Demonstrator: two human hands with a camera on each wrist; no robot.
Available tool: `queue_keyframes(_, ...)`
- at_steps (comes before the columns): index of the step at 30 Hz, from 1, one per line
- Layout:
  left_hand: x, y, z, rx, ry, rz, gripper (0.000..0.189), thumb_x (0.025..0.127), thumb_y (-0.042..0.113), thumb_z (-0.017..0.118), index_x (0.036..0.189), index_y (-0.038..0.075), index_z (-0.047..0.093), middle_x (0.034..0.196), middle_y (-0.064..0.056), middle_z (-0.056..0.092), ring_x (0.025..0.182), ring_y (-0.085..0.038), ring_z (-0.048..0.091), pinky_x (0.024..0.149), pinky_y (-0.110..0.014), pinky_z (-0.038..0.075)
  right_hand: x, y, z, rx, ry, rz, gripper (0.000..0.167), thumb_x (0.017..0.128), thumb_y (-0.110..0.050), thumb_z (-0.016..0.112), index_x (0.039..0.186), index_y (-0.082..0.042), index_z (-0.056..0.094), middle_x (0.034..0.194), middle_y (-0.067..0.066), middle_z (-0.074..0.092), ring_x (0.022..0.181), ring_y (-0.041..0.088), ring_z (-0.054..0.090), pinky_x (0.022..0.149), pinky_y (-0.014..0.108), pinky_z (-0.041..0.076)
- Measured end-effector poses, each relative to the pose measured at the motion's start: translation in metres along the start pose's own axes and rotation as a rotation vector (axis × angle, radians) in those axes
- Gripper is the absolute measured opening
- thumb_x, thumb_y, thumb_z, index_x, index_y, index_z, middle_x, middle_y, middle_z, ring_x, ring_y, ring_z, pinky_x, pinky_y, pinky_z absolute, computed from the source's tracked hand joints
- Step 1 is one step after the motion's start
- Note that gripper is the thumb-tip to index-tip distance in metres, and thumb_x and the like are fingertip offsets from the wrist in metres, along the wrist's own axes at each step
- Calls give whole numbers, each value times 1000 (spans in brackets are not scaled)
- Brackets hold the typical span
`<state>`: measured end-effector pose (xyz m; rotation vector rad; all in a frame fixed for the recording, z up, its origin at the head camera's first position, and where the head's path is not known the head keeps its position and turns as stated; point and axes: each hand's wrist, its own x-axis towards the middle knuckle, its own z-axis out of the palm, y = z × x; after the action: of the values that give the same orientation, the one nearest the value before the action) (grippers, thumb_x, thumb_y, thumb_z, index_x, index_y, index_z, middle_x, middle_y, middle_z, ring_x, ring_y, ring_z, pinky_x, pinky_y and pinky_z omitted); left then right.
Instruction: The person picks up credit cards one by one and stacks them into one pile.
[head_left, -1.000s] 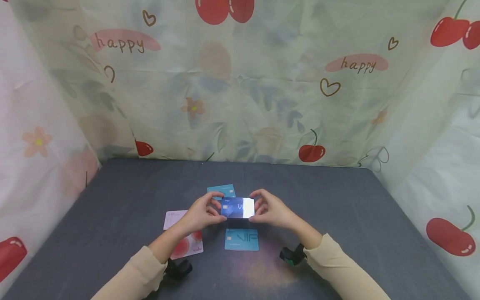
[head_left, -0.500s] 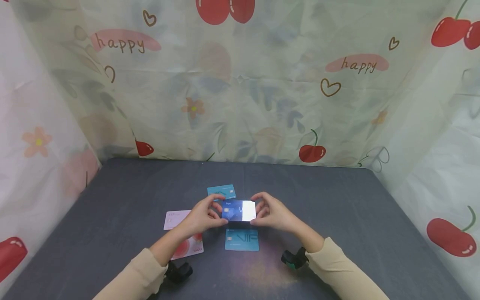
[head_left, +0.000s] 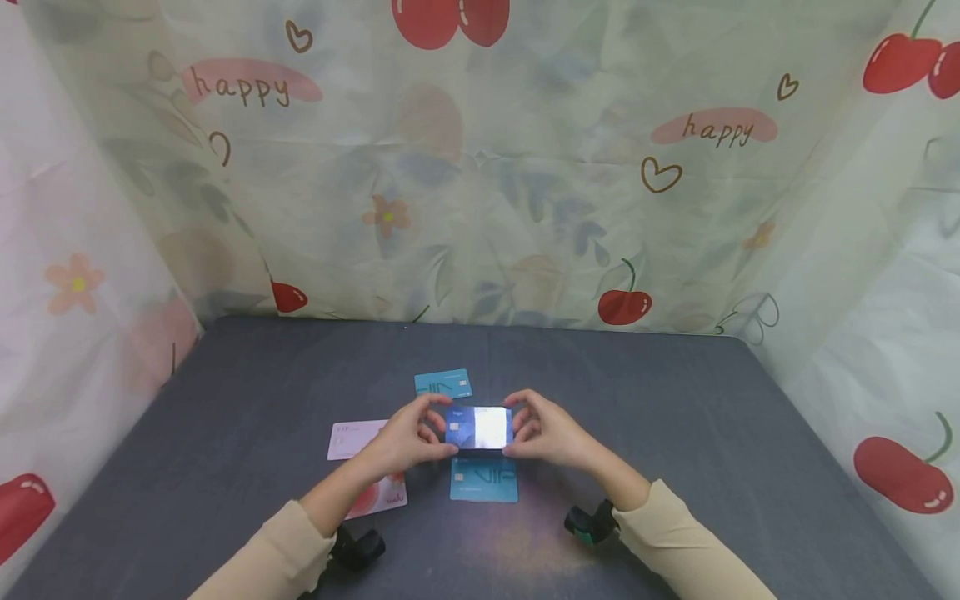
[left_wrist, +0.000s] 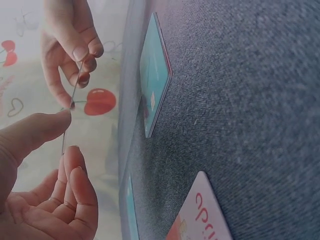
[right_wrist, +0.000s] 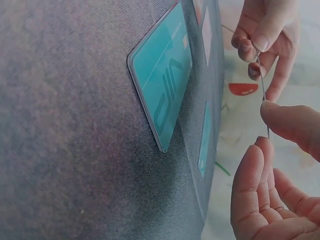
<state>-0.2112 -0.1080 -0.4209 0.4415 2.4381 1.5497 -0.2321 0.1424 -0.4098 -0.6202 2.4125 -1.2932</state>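
One blue card [head_left: 478, 428] is hanging out lower-center, head view // left hand [head_left: 408, 433] + right hand [head_left: 551, 430], fingers pinching its ends

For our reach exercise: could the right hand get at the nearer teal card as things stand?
Probably not: the right hand pinches the blue card, though nothing lies on the nearer teal card.

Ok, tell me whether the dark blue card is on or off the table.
Off: the left hand and right hand pinch the dark blue card by its ends; both wrist views show it clear of the table.
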Motion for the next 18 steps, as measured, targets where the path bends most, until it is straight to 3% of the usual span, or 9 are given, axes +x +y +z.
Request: queue_keyframes(18, -3, -3, 3, -15, -41, -10, 64, 76, 5, 74, 131, 2, 42, 95, -11, 55, 70, -11, 59, 57, -22, 46, -5, 3, 2, 10, -17, -8, 59, 75, -7, 75, 124, 1, 43, 92, 17, 55, 75, 14, 61, 66, 20, 49)
